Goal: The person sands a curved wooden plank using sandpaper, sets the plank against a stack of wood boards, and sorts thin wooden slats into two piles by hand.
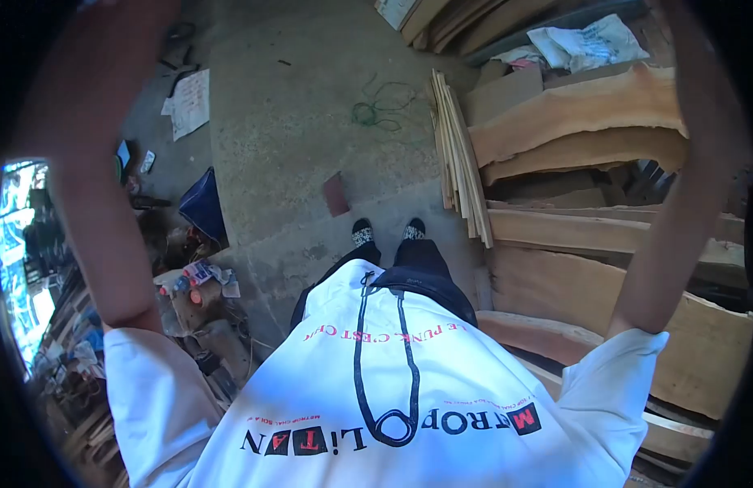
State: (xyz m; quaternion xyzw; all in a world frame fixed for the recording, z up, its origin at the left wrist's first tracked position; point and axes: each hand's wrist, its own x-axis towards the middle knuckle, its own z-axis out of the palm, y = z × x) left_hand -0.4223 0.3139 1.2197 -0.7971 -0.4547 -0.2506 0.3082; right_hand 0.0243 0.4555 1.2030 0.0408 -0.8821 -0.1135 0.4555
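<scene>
Both of my forearms reach up past the edges of the head view, and neither hand shows. The left forearm [100, 236] rises along the left side, blurred and dark near the top. On the other side the right forearm [665, 244] passes in front of stacked wooden slabs [580, 114]. Whatever my hands hold or touch is hidden. Below, I see my white printed shirt [441, 374] and my two feet in dark patterned footwear [362, 233] on the concrete floor [287, 106].
Thin wooden strips [458, 154] lean beside the slabs at right. A tangled green cord [376, 110] and a reddish-brown flat piece [336, 193] lie ahead on the floor. At left are a dark blue object [202, 205], a paper sheet [191, 102] and a cluttered pile [193, 297].
</scene>
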